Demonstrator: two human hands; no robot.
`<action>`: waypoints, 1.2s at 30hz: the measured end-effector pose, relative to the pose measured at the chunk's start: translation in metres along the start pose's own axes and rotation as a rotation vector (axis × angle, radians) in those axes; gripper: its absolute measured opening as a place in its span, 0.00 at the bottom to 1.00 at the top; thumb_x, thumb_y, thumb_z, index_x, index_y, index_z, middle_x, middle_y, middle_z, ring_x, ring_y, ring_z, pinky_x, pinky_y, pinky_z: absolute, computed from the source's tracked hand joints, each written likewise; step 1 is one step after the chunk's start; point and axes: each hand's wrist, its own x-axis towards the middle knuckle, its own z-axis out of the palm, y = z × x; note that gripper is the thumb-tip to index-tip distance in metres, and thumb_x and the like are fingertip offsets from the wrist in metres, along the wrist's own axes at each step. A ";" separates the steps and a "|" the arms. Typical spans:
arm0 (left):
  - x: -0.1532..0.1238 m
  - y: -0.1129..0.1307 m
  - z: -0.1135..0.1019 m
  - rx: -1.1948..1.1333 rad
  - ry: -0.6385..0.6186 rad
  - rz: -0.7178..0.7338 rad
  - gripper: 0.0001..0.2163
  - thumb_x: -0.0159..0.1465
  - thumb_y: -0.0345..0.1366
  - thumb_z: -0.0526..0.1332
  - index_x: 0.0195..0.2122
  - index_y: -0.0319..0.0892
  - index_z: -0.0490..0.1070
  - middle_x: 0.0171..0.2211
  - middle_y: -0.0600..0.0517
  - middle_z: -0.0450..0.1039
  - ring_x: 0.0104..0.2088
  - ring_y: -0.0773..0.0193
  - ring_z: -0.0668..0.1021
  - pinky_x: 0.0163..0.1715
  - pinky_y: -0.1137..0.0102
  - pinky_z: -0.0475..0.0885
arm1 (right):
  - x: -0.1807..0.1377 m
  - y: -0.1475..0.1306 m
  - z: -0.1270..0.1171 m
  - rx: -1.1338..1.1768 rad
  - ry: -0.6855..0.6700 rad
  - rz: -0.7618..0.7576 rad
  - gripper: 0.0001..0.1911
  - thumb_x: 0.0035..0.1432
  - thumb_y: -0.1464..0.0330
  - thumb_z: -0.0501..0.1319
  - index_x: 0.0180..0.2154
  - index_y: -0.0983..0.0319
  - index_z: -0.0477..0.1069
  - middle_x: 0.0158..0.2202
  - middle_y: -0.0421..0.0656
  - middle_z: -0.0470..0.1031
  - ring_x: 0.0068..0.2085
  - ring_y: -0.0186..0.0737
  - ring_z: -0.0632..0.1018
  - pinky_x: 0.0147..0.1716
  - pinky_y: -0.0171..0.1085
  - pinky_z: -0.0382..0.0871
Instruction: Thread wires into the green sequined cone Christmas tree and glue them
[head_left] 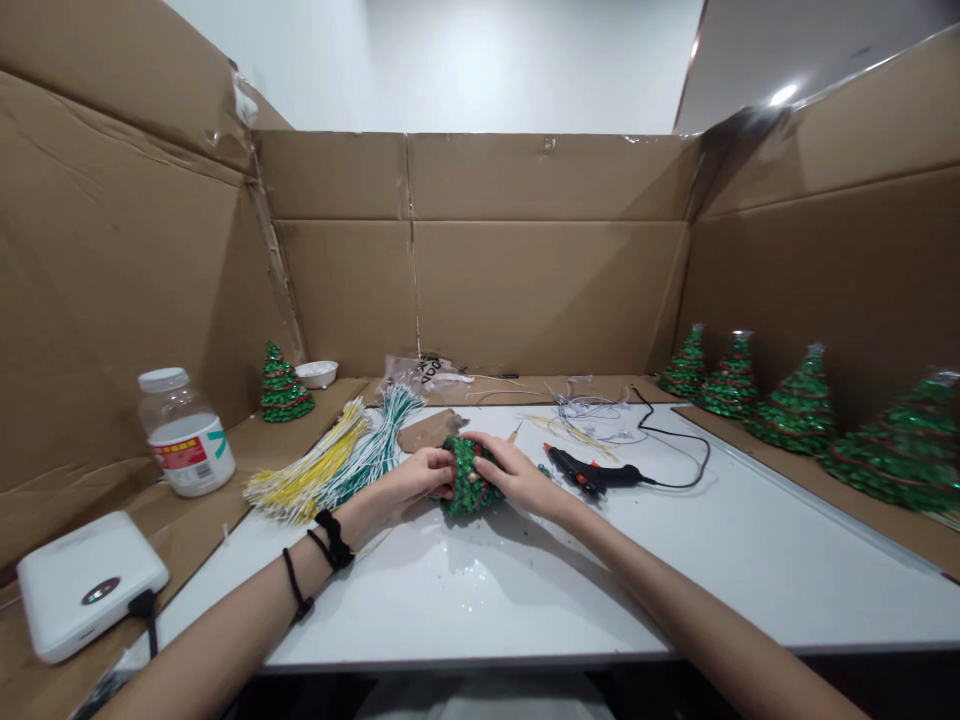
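A small green sequinned tree [466, 480] with red beads lies on the white table [525, 590], gripped from both sides. My left hand [416, 475] holds its left side with fingers curled round it. My right hand [510, 472] closes over its right side. A black glue gun [592, 472] lies just right of my right hand, its cord running back. Bundles of yellow strips [307, 475] and green and white strips [371, 440] lie just left of my left hand. A brown cardboard piece [427, 428] sits behind the tree.
Cardboard walls enclose the table. Finished green trees [795, 400] line the right ledge; one more tree [281, 385] and a white bowl [316, 373] stand back left. A plastic jar [184, 432] and a white box [86, 585] sit left. Loose wires [592, 410] lie behind.
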 end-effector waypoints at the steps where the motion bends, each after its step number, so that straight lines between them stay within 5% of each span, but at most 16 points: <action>1: -0.001 0.001 0.001 -0.003 0.004 -0.001 0.18 0.46 0.45 0.70 0.32 0.35 0.75 0.27 0.50 0.73 0.25 0.70 0.72 0.27 0.75 0.64 | 0.000 0.000 0.000 -0.004 0.000 -0.003 0.22 0.64 0.58 0.47 0.55 0.61 0.61 0.54 0.48 0.68 0.54 0.45 0.68 0.53 0.45 0.61; 23: -0.001 -0.001 0.011 -0.097 0.038 0.008 0.17 0.42 0.42 0.72 0.27 0.35 0.73 0.23 0.53 0.70 0.22 0.72 0.68 0.24 0.76 0.61 | 0.000 -0.001 0.002 -0.047 0.032 0.014 0.20 0.63 0.62 0.48 0.55 0.59 0.63 0.55 0.48 0.68 0.55 0.46 0.68 0.54 0.49 0.60; 36: -0.004 0.005 -0.006 0.006 -0.130 -0.028 0.14 0.49 0.42 0.69 0.27 0.36 0.72 0.25 0.52 0.70 0.26 0.70 0.71 0.28 0.75 0.64 | -0.005 -0.007 -0.002 0.038 0.036 -0.011 0.20 0.62 0.60 0.51 0.53 0.59 0.63 0.53 0.48 0.69 0.53 0.45 0.69 0.53 0.46 0.62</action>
